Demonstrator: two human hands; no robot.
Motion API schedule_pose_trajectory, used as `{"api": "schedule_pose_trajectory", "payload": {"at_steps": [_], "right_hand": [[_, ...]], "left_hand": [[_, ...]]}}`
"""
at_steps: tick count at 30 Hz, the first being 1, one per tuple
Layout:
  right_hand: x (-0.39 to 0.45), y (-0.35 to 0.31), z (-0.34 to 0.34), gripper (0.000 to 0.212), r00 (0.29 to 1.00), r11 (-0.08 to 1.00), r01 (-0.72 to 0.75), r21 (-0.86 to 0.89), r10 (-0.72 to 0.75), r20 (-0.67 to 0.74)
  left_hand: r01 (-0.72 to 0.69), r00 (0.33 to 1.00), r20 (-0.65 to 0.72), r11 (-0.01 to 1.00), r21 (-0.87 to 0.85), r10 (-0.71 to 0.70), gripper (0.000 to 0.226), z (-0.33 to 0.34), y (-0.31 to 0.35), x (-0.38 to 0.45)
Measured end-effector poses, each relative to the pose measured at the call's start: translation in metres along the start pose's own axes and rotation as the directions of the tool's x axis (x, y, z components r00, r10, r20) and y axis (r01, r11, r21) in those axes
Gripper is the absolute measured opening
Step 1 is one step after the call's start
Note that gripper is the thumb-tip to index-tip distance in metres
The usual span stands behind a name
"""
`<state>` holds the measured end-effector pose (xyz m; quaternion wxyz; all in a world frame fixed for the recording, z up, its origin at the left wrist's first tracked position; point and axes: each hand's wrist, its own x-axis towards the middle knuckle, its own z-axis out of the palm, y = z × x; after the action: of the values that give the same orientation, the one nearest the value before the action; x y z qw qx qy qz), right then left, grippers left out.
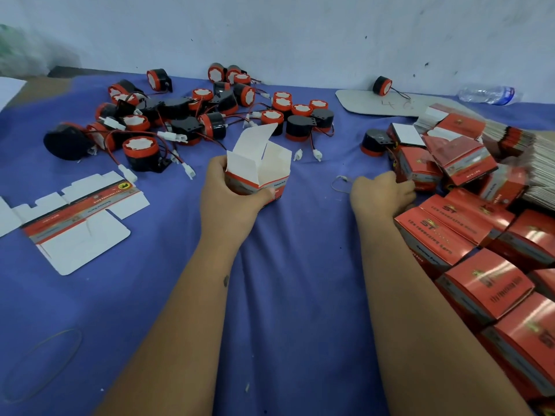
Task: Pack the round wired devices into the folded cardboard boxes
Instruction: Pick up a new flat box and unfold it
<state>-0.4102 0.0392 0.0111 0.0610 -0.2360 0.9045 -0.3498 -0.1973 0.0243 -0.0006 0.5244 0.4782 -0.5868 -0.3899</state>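
My left hand (231,190) grips an upright red-and-white cardboard box (259,169) at table centre; its top flaps stand open and the inside looks empty. My right hand (383,192) rests on the cloth to the right, fingers curled against a closed red box (419,171) at the edge of the box pile; whether it grips the box is unclear. Several round black-and-red wired devices (186,115) with white plugs lie scattered across the far left and middle. One device (139,154) sits upright nearest my left hand. Another device (375,142) lies beside the boxes.
A flat unfolded box blank (78,217) lies at left. Closed red boxes (468,235) are piled along the right side, with stacks of flat blanks (522,151) behind. A cardboard sheet (369,103) with one device and a plastic bottle (486,94) sit by the wall. Rubber bands (45,361) lie loose on the blue cloth.
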Motion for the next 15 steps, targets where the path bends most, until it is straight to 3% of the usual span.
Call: {"api": "schedule_pose_trajectory", "payload": {"at_steps": [2, 4, 6, 8, 11, 13, 15], "right_hand": [[0.000, 0.000, 0.000, 0.033, 0.997, 0.980, 0.060, -0.190, -0.067, -0.028], [0.001, 0.001, -0.001, 0.030, 0.986, 0.967, 0.145, -0.211, -0.158, -0.046], [0.001, 0.004, -0.001, 0.033, 0.964, 0.965, 0.261, -0.037, -0.263, -0.046], [-0.011, 0.000, -0.002, 0.032, 0.922, 0.892, 0.384, 0.239, -0.384, -0.051], [-0.031, -0.024, -0.019, 0.023, 0.879, 0.703, 0.433, 0.564, -0.469, -0.090], [-0.043, -0.043, -0.035, 0.024, 0.862, 0.520, 0.399, 0.756, -0.494, -0.115], [-0.051, -0.054, -0.045, 0.024, 0.854, 0.362, 0.378, 0.852, -0.492, -0.170]], "left_hand": [[0.005, 1.000, -0.012, 1.000, -0.012, -0.006, 0.062, -0.001, 0.000, 0.001], [0.009, 1.000, -0.025, 0.999, -0.042, -0.010, 0.061, 0.000, 0.000, 0.001], [0.013, 0.998, -0.056, 0.997, -0.077, -0.018, 0.057, 0.000, 0.000, 0.001], [0.013, 0.994, -0.110, 0.992, -0.128, -0.027, 0.052, 0.000, 0.000, 0.002], [0.016, 0.979, -0.198, 0.979, -0.204, -0.057, 0.048, -0.003, -0.001, 0.003], [0.006, 0.966, -0.250, 0.971, -0.241, -0.068, 0.050, -0.004, -0.002, 0.004], [-0.015, 0.953, -0.295, 0.966, -0.258, -0.064, 0.057, -0.005, -0.001, 0.004]]}}
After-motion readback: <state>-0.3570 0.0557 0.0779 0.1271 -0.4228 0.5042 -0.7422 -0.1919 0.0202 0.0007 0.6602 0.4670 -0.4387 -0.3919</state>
